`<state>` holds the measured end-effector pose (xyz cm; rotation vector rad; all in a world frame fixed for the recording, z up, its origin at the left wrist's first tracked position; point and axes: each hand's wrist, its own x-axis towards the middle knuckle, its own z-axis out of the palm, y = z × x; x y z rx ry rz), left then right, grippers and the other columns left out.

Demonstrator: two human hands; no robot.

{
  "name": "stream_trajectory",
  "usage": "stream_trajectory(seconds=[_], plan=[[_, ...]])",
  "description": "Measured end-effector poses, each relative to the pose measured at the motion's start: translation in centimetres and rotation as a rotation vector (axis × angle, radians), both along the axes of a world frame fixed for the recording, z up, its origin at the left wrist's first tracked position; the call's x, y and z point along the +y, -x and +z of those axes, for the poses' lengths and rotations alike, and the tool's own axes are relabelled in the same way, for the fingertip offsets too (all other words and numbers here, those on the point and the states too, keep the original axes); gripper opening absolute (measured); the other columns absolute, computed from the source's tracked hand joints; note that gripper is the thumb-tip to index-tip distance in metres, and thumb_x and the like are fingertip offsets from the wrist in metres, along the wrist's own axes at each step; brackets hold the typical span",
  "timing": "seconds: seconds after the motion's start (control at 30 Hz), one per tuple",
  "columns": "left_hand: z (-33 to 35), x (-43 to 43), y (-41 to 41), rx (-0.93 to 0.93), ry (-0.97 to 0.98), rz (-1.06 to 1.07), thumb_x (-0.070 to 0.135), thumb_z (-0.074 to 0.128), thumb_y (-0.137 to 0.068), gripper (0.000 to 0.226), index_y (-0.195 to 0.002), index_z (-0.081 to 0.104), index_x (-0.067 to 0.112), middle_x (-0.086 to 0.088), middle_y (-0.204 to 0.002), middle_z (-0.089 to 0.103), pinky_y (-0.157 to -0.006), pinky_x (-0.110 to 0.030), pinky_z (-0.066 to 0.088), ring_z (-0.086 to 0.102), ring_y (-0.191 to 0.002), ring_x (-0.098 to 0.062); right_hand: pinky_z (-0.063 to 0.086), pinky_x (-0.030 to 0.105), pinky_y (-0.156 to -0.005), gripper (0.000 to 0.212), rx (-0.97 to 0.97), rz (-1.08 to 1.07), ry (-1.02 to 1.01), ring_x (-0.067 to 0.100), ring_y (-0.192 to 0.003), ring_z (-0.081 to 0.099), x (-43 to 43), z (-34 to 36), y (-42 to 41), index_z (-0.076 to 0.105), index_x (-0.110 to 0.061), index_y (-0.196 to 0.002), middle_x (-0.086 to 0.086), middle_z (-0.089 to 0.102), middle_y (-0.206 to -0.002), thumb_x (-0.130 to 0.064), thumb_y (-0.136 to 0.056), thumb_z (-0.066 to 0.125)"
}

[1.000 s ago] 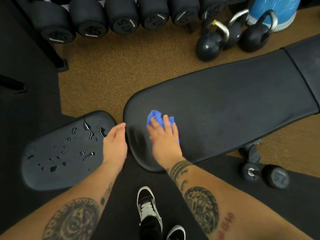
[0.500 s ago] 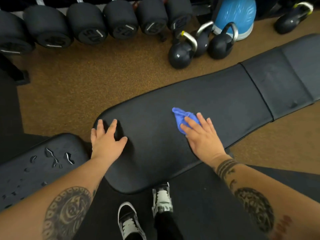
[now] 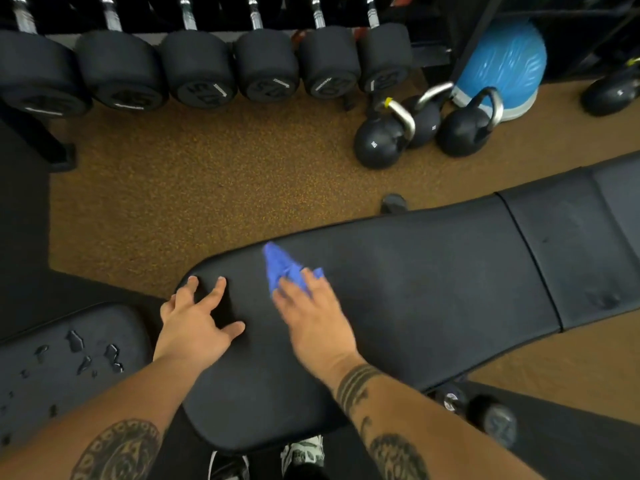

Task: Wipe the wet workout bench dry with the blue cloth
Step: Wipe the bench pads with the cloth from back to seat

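The black padded workout bench [image 3: 433, 289] runs from bottom centre to the right edge. My right hand [image 3: 313, 320] presses the blue cloth [image 3: 278, 266] flat on the long back pad near its rounded left end; the cloth's tip pokes out beyond my fingers. My left hand [image 3: 194, 323] rests flat on the same pad's left end, fingers spread, holding nothing. The separate seat pad [image 3: 52, 382] at lower left carries several water drops [image 3: 78, 341].
A row of black dumbbells [image 3: 197, 71] lines the rack at the top. Three kettlebells [image 3: 381, 140] and a blue ball [image 3: 502, 64] stand on the brown floor behind the bench. A dumbbell [image 3: 491, 419] lies on the floor at lower right. My shoes [image 3: 303, 452] show at the bottom.
My right hand has slid the cloth left along the back pad, towards my left hand. My left hand stays planted on the pad's end. The view has shifted slightly.
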<state>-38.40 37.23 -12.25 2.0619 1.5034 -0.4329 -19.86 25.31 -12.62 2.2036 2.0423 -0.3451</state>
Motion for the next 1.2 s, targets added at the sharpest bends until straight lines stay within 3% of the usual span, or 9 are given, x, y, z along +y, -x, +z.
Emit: stream_trajectory(seconds=[0.13, 0.3, 0.37, 0.47, 0.57, 0.83, 0.97, 1.1, 1.2], plan=[[0.4, 0.1, 0.1, -0.021, 0.014, 0.058, 0.062, 0.072, -0.076, 0.091, -0.152, 0.025, 0.048, -0.003, -0.162, 0.014, -0.118, -0.043, 0.025, 0.018, -0.141, -0.037, 0.037, 0.05, -0.114, 0.054, 0.097, 0.192, -0.064, 0.038, -0.13, 0.051, 0.1, 0.0, -1.1, 0.06, -0.02, -0.134, 0.0, 0.057, -0.14, -0.018, -0.082, 0.047], [0.9, 0.2, 0.2, -0.048, 0.043, 0.102, 0.06, 0.075, -0.074, 0.09, -0.15, 0.027, 0.053, 0.004, -0.16, 0.017, -0.112, -0.043, 0.034, 0.019, -0.139, -0.033, 0.048, 0.05, -0.093, 0.041, -0.119, -0.081, -0.181, 0.04, -0.102, 0.065, 5.2, 3.6, -14.4, 0.067, -0.01, -0.116, 0.014, 0.068, -0.116, -0.015, -0.085, 0.041], [1.0, 0.1, 0.2, -0.054, 0.03, 0.109, 0.061, 0.075, -0.074, 0.09, -0.149, 0.027, 0.054, 0.005, -0.16, 0.017, -0.109, -0.043, 0.037, 0.019, -0.138, -0.032, 0.051, 0.045, -0.082, 0.034, -0.121, -0.312, -0.059, 0.039, -0.088, 0.067, 6.9, 6.3, -17.8, 0.068, -0.013, -0.105, 0.014, 0.07, -0.102, -0.025, -0.091, 0.04], [0.8, 0.0, 0.3, -0.06, 0.027, 0.119, 0.061, 0.074, -0.075, 0.089, -0.149, 0.025, 0.055, 0.006, -0.16, 0.016, -0.106, -0.044, 0.041, 0.017, -0.139, -0.031, 0.046, 0.037, -0.081, 0.034, 0.003, -0.478, 0.235, 0.035, -0.098, 0.065, 10.2, 7.3, -17.6, 0.068, -0.017, -0.105, 0.013, 0.071, -0.106, -0.032, -0.094, 0.04], [0.6, -0.2, 0.4, -0.076, 0.035, 0.115, 0.061, 0.073, -0.076, 0.089, -0.15, 0.024, 0.055, 0.005, -0.161, 0.015, -0.11, -0.043, 0.038, 0.017, -0.139, -0.031, 0.043, 0.039, -0.086, 0.039, -0.017, -0.327, 0.301, 0.038, -0.112, 0.061, 13.6, 5.6, -13.0, 0.067, -0.014, -0.115, 0.015, 0.065, -0.123, -0.031, -0.094, 0.038], [0.3, 0.4, 1.1, -0.146, 0.174, 0.114, 0.04, 0.065, -0.086, 0.081, -0.152, 0.021, 0.052, 0.006, -0.166, 0.004, -0.121, -0.043, 0.016, 0.005, -0.148, -0.031, 0.046, 0.039, -0.081, 0.032, 0.114, -0.038, 0.246, 0.037, -0.108, 0.061, 18.1, 0.7, 0.5, 0.064, -0.016, -0.114, 0.013, 0.066, -0.12, -0.023, -0.089, 0.045], [0.7, 1.5, 3.2, -0.631, 0.339, 0.597, -0.002, 0.051, -0.09, 0.066, -0.147, 0.044, 0.031, 0.002, -0.153, 0.042, -0.118, -0.031, 0.027, 0.039, -0.14, -0.017, 0.045, 0.043, -0.098, 0.036, 0.127, 0.092, 0.191, 0.034, -0.117, 0.053, 18.4, -0.9, 5.4, 0.059, -0.019, -0.124, 0.008, 0.061, -0.126, -0.019, -0.089, 0.05], [2.3, 1.4, 6.6, -0.783, 0.043, 0.938, -0.003, 0.045, -0.095, 0.049, -0.13, 0.061, 0.027, 0.005, -0.127, 0.063, -0.092, -0.015, 0.047, 0.061, -0.101, -0.003, 0.04, 0.037, -0.102, 0.033, 0.117, 0.301, 0.127, 0.026, -0.114, 0.056, 18.8, -2.5, 9.3, 0.065, -0.027, -0.117, -0.001, 0.066, -0.118, -0.023, -0.086, 0.054], [3.1, 2.1, 10.6, -0.674, -0.168, 1.013, 0.006, 0.049, -0.093, 0.045, -0.124, 0.062, 0.036, 0.005, -0.119, 0.063, -0.092, -0.03, 0.051, 0.063, -0.097, -0.011, 0.035, 0.036, -0.101, 0.025, 0.124, 0.376, 0.155, 0.027, -0.113, 0.057, 17.6, -2.9, 14.4, 0.063, -0.026, -0.112, -0.001, 0.068, -0.112, -0.022, -0.088, 0.054]])
